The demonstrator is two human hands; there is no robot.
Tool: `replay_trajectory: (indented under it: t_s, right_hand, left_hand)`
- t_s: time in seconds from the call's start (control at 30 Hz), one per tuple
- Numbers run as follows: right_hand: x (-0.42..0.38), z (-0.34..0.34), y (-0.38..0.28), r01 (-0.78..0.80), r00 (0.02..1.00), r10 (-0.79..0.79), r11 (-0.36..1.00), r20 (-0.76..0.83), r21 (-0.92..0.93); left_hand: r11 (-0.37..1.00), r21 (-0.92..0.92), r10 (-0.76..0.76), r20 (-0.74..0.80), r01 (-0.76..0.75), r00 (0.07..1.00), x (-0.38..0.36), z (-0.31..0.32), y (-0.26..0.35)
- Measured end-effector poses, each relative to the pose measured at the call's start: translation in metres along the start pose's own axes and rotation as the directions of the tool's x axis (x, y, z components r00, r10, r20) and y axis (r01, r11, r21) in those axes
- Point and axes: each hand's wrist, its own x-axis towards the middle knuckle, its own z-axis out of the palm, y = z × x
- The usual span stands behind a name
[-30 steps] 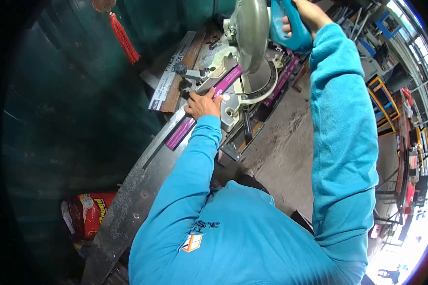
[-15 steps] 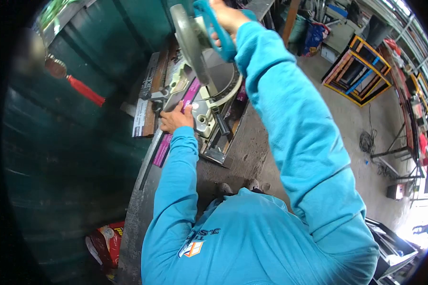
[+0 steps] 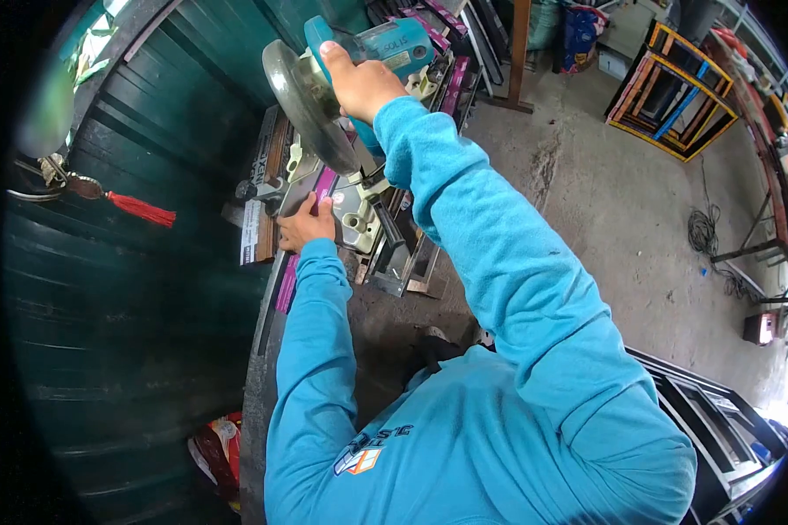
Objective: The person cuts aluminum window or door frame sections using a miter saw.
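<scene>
My right hand (image 3: 363, 85) is wrapped round the handle of a teal miter saw (image 3: 392, 48). The saw's round grey blade guard (image 3: 305, 105) hangs over the pale saw base (image 3: 355, 229). My left hand (image 3: 306, 225) presses on a long purple-faced strip (image 3: 287, 282) lying across the base, its fingers a little apart, just on the near side of the guard. Part of the strip under the guard is hidden. A clamp knob (image 3: 246, 190) stands left of my left hand.
Printed boards (image 3: 252, 229) lie left of the saw. A dark green corrugated wall (image 3: 149, 350) rises at the left, with a red tassel (image 3: 142, 208) in front. Coloured frames (image 3: 671, 92) lie on the floor at right, near a long workbench (image 3: 766, 166) and a coiled cable (image 3: 702, 229).
The saw head, with my right hand on it, has come down and left over the base. The whole view has shifted, showing more of the saw's motor housing. My left hand still rests on the strip.
</scene>
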Motion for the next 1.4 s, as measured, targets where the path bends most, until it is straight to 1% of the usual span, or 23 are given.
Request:
replay_trajectory:
  t_s: [0.07, 0.13, 0.23, 0.3, 0.37, 0.47, 0.53, 0.6, 0.7, 0.77, 0.83, 1.03, 1.17, 1.4]
  right_hand:
    - [-0.002, 0.000, 0.001, 0.013, 1.000, -0.013, 1.000, 0.001, -0.005]
    - [-0.003, 0.001, 0.003, 0.023, 1.000, -0.023, 1.000, -0.009, 0.016]
    - [-0.004, 0.000, 0.006, 0.032, 0.999, -0.033, 0.999, 0.020, 0.026]
    - [-0.006, 0.000, 0.005, 0.021, 1.000, -0.022, 1.000, 0.022, 0.023]
    - [-0.009, -0.002, 0.004, 0.010, 1.000, -0.011, 1.000, 0.018, 0.023]
    - [-0.017, -0.008, -0.001, -0.005, 1.000, 0.004, 0.999, 0.020, 0.034]
    - [-0.022, -0.012, -0.003, 0.019, 0.998, -0.022, 0.999, 0.062, 0.044]
    - [-0.025, -0.013, -0.002, 0.019, 0.998, -0.022, 0.998, 0.054, 0.056]
    - [-0.028, -0.013, -0.001, 0.016, 0.999, -0.019, 0.998, 0.048, 0.066]
    - [-0.029, -0.014, 0.000, 0.010, 0.999, -0.013, 0.998, 0.050, 0.064]
    - [-0.030, -0.014, 0.002, -0.006, 0.996, -0.002, 0.996, 0.085, 0.091]
    - [-0.032, -0.012, 0.008, 0.019, 0.998, -0.024, 0.996, 0.054, 0.085]
    - [-0.033, -0.012, 0.011, 0.019, 0.998, -0.025, 0.995, 0.065, 0.095]
    - [-0.035, -0.011, 0.015, 0.023, 0.998, -0.030, 0.995, 0.064, 0.102]
  left_hand:
    - [1.000, -0.003, 0.005, 0.026, -0.005, 1.000, 0.000, -0.004, 0.001]
    - [1.000, -0.003, 0.005, 0.014, -0.005, 1.000, 0.000, -0.001, 0.000]
    - [1.000, -0.007, 0.011, 0.007, -0.011, 1.000, 0.001, 0.001, -0.001]
    - [1.000, -0.009, 0.012, 0.008, -0.012, 1.000, 0.000, 0.002, -0.001]
    - [0.999, -0.003, 0.033, -0.031, -0.033, 0.999, 0.000, 0.003, -0.002]
    - [0.999, -0.012, 0.031, -0.012, -0.031, 0.999, 0.002, 0.003, -0.002]
    - [1.000, 0.002, 0.023, -0.007, -0.023, 1.000, 0.002, 0.004, -0.002]
    - [1.000, 0.016, 0.017, -0.003, -0.017, 1.000, 0.003, 0.006, -0.002]
    - [0.999, 0.033, 0.038, -0.041, -0.037, 0.998, 0.003, 0.008, -0.003]
    - [0.999, 0.026, 0.019, -0.007, -0.019, 1.000, 0.004, 0.006, -0.002]
    - [0.999, 0.024, 0.025, -0.014, -0.025, 1.000, 0.004, 0.008, -0.004]
    - [0.999, 0.025, 0.035, -0.029, -0.034, 0.999, 0.005, 0.010, -0.004]
    - [1.000, 0.002, 0.028, -0.005, -0.028, 1.000, 0.004, 0.007, -0.003]
    - [1.000, 0.013, 0.025, 0.002, -0.025, 1.000, 0.003, 0.005, -0.001]
